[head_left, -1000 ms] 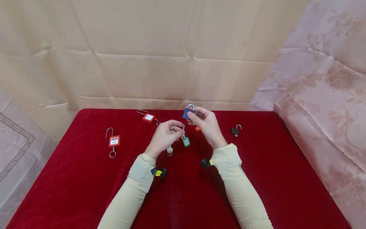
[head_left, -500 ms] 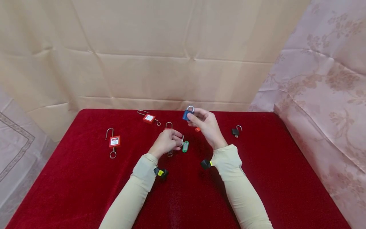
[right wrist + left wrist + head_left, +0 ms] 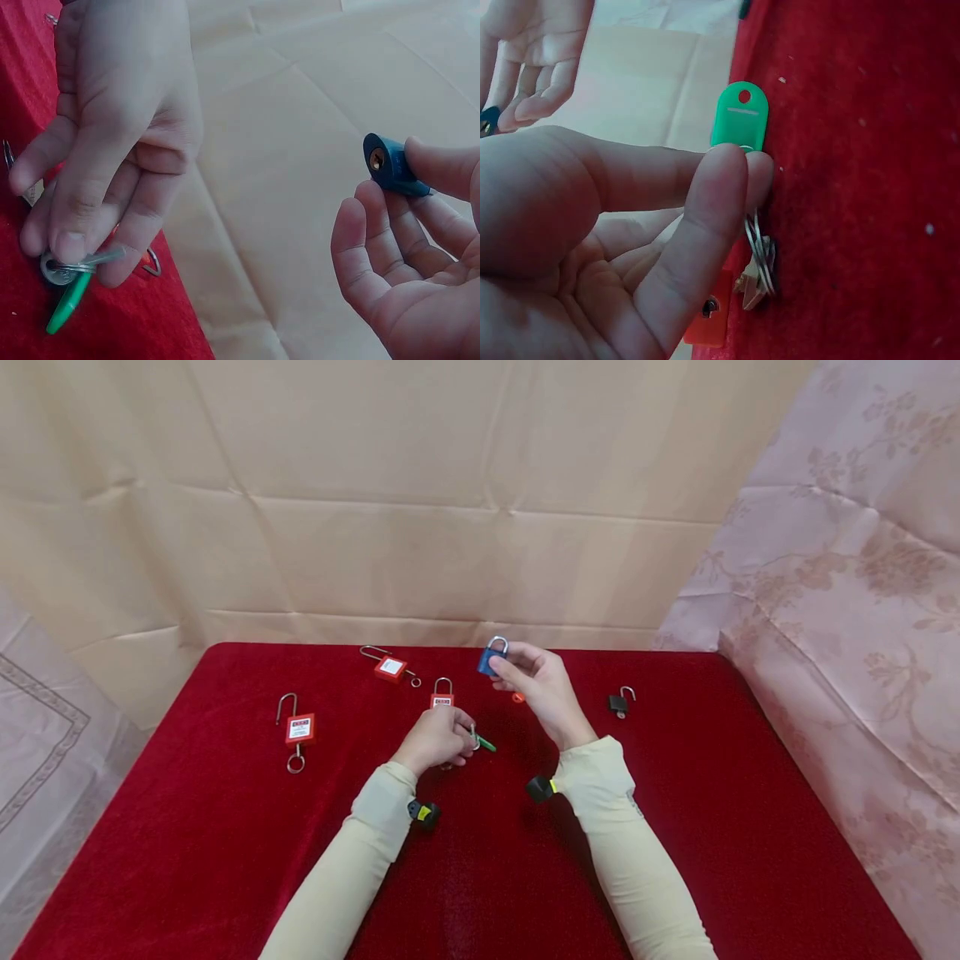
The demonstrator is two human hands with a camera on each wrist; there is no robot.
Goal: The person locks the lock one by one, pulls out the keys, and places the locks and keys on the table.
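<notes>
Red-clothed surface [image 3: 225,860], near edge cut off. Right hand [image 3: 547,693] pinches blue padlock [image 3: 486,662] at fingertips, thumb covering part, raised above surface. Left hand [image 3: 437,739], lower, pinches key [image 3: 58,271], blade blurred. Red padlock [image 3: 442,701] partly hidden behind left hand. Green tag [image 3: 487,743] juts past left fingertips.

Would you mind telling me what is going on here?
Over a red cloth, a person's right grip holds a blue padlock, while the left grip pinches a key with a green tag. The key is apart from the blue padlock, whose keyhole has nothing in it. On the cloth lie a black padlock and two red padlocks with their shackles open; a third red padlock lies partly hidden behind the left grip.
</notes>
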